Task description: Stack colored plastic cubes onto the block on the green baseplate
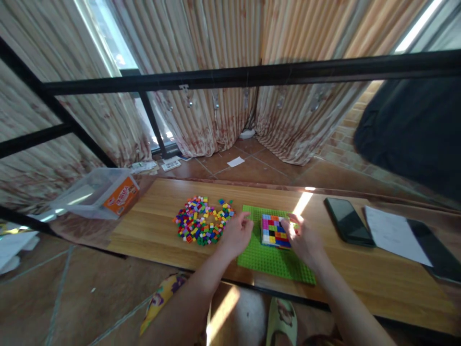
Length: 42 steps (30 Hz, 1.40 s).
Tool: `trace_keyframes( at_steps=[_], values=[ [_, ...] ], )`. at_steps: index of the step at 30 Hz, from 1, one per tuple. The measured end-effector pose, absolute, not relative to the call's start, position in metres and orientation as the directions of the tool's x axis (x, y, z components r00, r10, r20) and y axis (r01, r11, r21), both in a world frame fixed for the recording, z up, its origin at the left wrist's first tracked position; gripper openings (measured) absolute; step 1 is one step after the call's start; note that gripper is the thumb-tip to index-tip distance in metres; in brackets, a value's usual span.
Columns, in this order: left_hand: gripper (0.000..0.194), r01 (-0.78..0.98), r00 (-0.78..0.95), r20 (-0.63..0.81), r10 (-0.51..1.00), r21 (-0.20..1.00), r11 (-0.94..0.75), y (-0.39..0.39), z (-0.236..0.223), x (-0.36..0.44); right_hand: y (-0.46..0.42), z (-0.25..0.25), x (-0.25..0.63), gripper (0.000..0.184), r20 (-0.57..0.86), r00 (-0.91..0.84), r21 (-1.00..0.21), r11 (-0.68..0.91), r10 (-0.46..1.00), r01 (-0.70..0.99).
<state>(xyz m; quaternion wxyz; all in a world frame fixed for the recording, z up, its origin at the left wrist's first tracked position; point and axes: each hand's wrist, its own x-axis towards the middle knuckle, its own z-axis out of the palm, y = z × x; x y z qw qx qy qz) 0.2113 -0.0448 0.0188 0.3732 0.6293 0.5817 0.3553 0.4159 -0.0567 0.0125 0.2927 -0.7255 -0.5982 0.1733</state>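
A flat block of multicoloured toy bricks (271,234) sits on a green studded baseplate (259,264). At its right side is my right hand (304,240), with thumb and fingers bent close together over the edge of the block. Whatever lies between those fingertips is too small to make out. My left hand (236,235) hovers by the left edge of the baseplate, its fingers loosely bent and a little apart, with nothing visible in them. Just left of it, a loose pile of small toy bricks (196,223) in many colours spreads over the wooden table (151,226).
A dark phone (348,221) lies on the table to the right, beside a white sheet of paper (392,233) and another dark flat object (437,250). A clear plastic box (90,194) with an orange label stands beyond the left end. A black rail (230,77) crosses before the curtains.
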Motion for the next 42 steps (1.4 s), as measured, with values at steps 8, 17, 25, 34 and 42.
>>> trace_keyframes(
  at_steps=[8,17,25,34,42],
  values=[
    [0.027,0.761,0.2,0.073,0.977,0.616,-0.202,-0.038,0.041,0.132,-0.057,0.004,0.411,0.05,0.144,0.096,-0.64,0.019,0.985,0.768],
    [0.024,0.819,0.419,0.151,0.895,0.363,-0.444,-0.046,0.031,0.149,-0.06,0.007,0.404,0.052,0.119,0.12,-0.635,-0.017,0.986,0.773],
    [0.017,0.82,0.468,0.143,0.872,0.299,-0.489,-0.042,0.026,0.151,-0.06,0.011,0.404,0.045,0.125,0.088,-0.617,0.007,0.988,0.787],
    [0.012,0.808,0.415,0.174,0.893,0.382,-0.449,-0.039,0.032,0.152,-0.058,0.02,0.405,0.04,0.187,0.184,-0.68,-0.008,0.965,0.733],
    [0.02,0.557,0.208,0.197,0.958,0.781,-0.282,-0.03,0.033,0.171,-0.059,0.039,0.396,0.034,0.305,0.218,-0.768,0.104,0.927,0.632]
  ],
)
